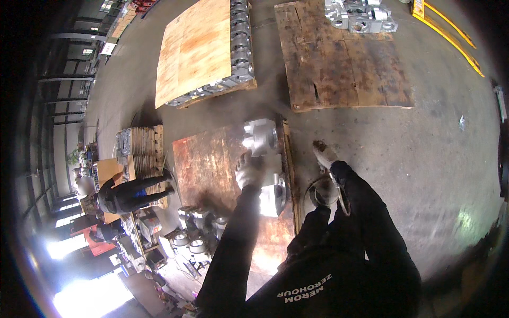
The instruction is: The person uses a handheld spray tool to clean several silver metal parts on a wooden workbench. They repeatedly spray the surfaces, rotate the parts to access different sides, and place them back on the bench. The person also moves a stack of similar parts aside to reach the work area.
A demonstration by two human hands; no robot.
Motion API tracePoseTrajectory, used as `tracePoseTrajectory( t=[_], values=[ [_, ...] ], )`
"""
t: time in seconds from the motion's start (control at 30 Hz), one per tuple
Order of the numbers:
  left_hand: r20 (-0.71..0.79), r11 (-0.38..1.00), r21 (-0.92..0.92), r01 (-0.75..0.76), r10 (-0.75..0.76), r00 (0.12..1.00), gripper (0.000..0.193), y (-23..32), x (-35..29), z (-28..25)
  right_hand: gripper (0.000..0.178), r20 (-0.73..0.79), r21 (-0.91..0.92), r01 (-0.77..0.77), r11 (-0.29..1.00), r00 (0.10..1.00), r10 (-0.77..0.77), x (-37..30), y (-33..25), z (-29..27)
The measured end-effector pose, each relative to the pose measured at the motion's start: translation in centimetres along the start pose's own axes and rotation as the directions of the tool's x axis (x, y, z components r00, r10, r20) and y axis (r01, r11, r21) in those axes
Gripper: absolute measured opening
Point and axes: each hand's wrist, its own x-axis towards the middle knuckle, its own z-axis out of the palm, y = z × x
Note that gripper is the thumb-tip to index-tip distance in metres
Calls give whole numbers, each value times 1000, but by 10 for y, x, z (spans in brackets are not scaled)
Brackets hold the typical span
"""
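Five o'clock: a dark jacket (350, 281) with white lettering (304, 290). Three o'clock: the gloved right hand (324, 155), grip I cannot tell. Mid-dial, the gloved left hand (248, 173), grip too blurred to tell, is beside silvery metal parts (273, 196) on a reddish board (204, 161). Ten o'clock: a white sign (108, 49), unreadably small.

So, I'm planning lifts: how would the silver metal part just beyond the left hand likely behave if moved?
The silver metal part is probably heavy and stiff, given its blocky metal body. Its shiny surface might feel slippery to the left hand. Its angular outline suggests it would slide on the reddish board rather than roll.
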Motion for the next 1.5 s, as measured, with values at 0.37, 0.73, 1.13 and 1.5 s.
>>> tracePoseTrajectory(
  t=[0.37, 0.73, 1.13, 1.5],
  values=[
    [-210, 980, -86, -177, 156, 965, 62, -37, 6, 22, 36, 99, 149, -134, 980, 988, 120, -73, -61, -16],
    [-172, 963, 49, -264, 269, 948, 58, -33, 1, 8, 37, -145, -114, 262, 958, 950, -277, -54, -23, -12],
    [-281, 952, 59, -300, 304, 910, 54, -20, -5, 5, 40, -119, -67, 215, 974, 968, -222, -40, -10, -30],
    [-225, 958, -25, -286, 274, 935, 57, -12, -10, -7, 34, 98, 570, -218, 792, 975, 197, -71, -35, -18]
  ],
)
